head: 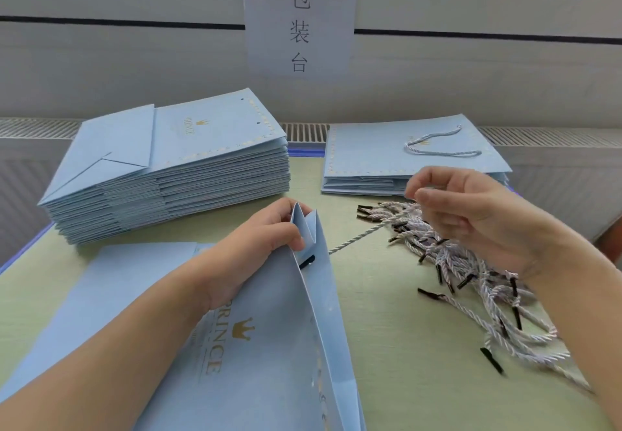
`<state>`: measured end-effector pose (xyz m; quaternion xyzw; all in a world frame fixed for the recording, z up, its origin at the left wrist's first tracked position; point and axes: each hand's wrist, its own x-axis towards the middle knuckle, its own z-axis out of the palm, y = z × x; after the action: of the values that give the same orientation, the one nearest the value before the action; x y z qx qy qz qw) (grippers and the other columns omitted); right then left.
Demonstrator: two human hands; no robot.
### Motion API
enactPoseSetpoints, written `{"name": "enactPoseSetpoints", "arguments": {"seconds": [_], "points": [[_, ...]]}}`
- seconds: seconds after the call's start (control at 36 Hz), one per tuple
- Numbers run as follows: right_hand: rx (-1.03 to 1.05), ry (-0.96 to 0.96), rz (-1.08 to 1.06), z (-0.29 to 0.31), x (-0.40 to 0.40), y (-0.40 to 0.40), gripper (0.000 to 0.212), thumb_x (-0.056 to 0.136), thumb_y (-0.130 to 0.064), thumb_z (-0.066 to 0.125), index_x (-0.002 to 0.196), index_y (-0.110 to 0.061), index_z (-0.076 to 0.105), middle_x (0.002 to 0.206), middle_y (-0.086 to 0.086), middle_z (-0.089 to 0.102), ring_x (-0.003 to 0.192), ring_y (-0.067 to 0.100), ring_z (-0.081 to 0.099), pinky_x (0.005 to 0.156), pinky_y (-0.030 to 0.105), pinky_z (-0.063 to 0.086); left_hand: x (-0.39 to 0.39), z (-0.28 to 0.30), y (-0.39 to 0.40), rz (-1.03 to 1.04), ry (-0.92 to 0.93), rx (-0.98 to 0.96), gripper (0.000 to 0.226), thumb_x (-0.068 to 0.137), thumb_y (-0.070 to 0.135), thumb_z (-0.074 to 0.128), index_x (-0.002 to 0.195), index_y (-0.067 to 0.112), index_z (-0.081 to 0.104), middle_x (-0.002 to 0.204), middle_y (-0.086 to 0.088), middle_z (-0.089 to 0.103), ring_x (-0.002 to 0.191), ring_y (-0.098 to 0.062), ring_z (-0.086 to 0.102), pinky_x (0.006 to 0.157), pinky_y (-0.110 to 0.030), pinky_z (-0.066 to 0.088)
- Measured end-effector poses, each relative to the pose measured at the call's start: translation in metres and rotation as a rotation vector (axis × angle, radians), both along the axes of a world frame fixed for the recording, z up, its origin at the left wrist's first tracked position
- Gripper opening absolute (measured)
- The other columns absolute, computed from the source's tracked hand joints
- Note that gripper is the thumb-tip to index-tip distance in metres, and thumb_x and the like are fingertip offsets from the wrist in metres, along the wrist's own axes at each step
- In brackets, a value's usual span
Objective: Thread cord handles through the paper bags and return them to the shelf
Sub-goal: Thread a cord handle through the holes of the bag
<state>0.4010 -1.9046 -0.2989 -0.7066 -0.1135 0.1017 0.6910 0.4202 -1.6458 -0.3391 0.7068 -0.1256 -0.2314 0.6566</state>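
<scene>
Left hand [266,239] is gripping the folded top edge of a light blue paper bag [269,363] lying on the green tabletop [404,346]. Right hand [471,215] is pinching a white cord [363,233] running to the bag's hole. Loose cords [471,269] are lying just right. 2 bag stacks are sitting behind: tall stack [168,175] at left, short stack [404,158] at right.
</scene>
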Motion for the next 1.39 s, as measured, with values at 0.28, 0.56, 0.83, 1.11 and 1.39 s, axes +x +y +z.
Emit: {"name": "enactPoseSetpoints", "arguments": {"seconds": [0.28, 0.56, 0.83, 1.11, 1.39], "points": [[0.759, -0.161, -0.014, 0.014, 0.011, -0.053, 0.021, 0.066, -0.023, 0.080, 0.082, -0.021, 0.067, 0.055, -0.011, 0.050, 0.049, 0.000, 0.044, 0.048, 0.010, 0.035, 0.001, -0.001, 0.000, 0.003, 0.005, 0.009, 0.045, 0.056, 0.019, 0.057, 0.101, 0.017, 0.059, 0.089, -0.013, 0.061, 0.078, -0.029, 0.057, 0.076, -0.043, 0.044], [0.486, -0.218, -0.363, 0.013, 0.006, -0.032, 0.018, 0.080, -0.023, 0.060, 0.073, -0.019, 0.075, 0.061, -0.007, 0.061, 0.055, 0.002, 0.053, 0.052, 0.010, 0.045, -0.001, 0.002, -0.001, 0.047, -0.028, 0.016, 0.043, 0.060, 0.018, 0.053, 0.102, 0.015, 0.058, 0.089, -0.012, 0.060, 0.078, -0.028, 0.057, 0.075, -0.041, 0.044], [-0.559, -0.153, 0.313, -0.010, -0.036, 0.051, 0.022, 0.093, -0.014, 0.048, 0.080, -0.015, 0.066, 0.066, -0.010, 0.059, 0.056, 0.000, 0.049, 0.055, 0.011, 0.037, 0.005, 0.006, 0.011, 0.154, -0.030, -0.105, 0.035, 0.055, 0.012, 0.051, 0.089, 0.014, 0.059, 0.071, -0.007, 0.056, 0.061, -0.021, 0.053, 0.064, -0.032, 0.041], [-0.830, -0.355, 0.401, -0.020, -0.058, 0.084, 0.029, 0.089, -0.007, 0.054, 0.105, -0.020, 0.073, 0.093, 0.003, 0.073, 0.082, 0.019, 0.063, 0.081, 0.032, 0.049, 0.007, 0.005, 0.013, 0.121, -0.021, -0.121, 0.035, 0.056, 0.012, 0.051, 0.090, 0.014, 0.057, 0.073, -0.007, 0.057, 0.060, -0.020, 0.054, 0.062, -0.031, 0.043], [-0.613, -0.140, 0.432, -0.030, -0.056, 0.084, 0.022, 0.093, -0.008, 0.053, 0.105, -0.010, 0.072, 0.095, 0.014, 0.071, 0.094, 0.030, 0.066, 0.083, 0.046, 0.052, 0.008, 0.005, 0.015, 0.097, -0.005, -0.144, 0.036, 0.057, 0.012, 0.050, 0.092, 0.014, 0.057, 0.072, -0.005, 0.058, 0.060, -0.019, 0.056, 0.057, -0.027, 0.047]]}}
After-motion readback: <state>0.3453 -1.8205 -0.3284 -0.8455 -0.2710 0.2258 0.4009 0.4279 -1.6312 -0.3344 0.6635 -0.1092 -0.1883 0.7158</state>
